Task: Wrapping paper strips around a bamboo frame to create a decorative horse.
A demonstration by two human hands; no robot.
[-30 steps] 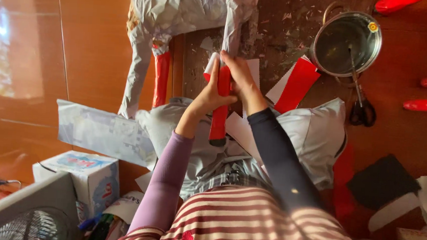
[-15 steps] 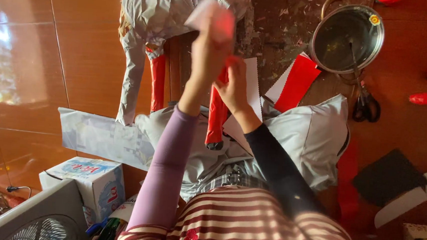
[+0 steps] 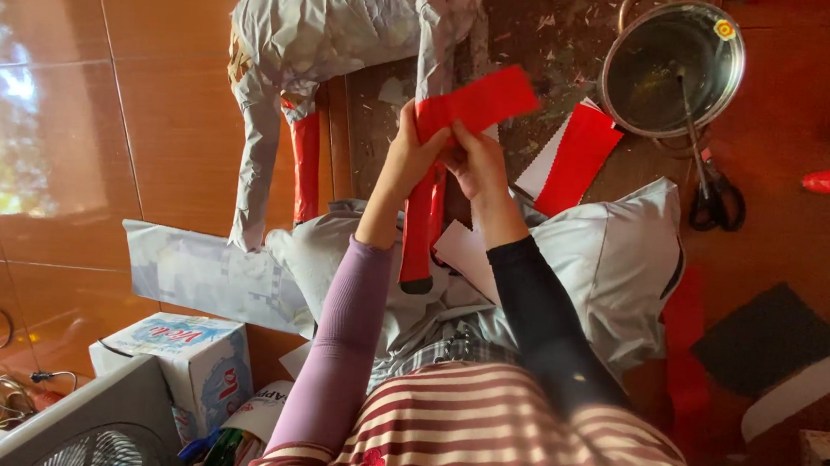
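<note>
Item: red paper strip (image 3: 478, 101), held up at 12 o'clock of the lap, both grips clamped on it — left hand (image 3: 411, 155) at its 8 o'clock end, right hand (image 3: 479, 160) just beside, fingers pinching the lower edge. Below: a red-wrapped leg (image 3: 420, 233) of the grey paper animal figure (image 3: 322, 32). At 2 o'clock: metal pot (image 3: 675, 66), scissors (image 3: 715, 191), folded red sheet (image 3: 576, 162).

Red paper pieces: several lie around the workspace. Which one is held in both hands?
The red paper strip at the top centre, pinched by the left hand and right hand. The folded red sheets beside the metal pot lie untouched.
</note>
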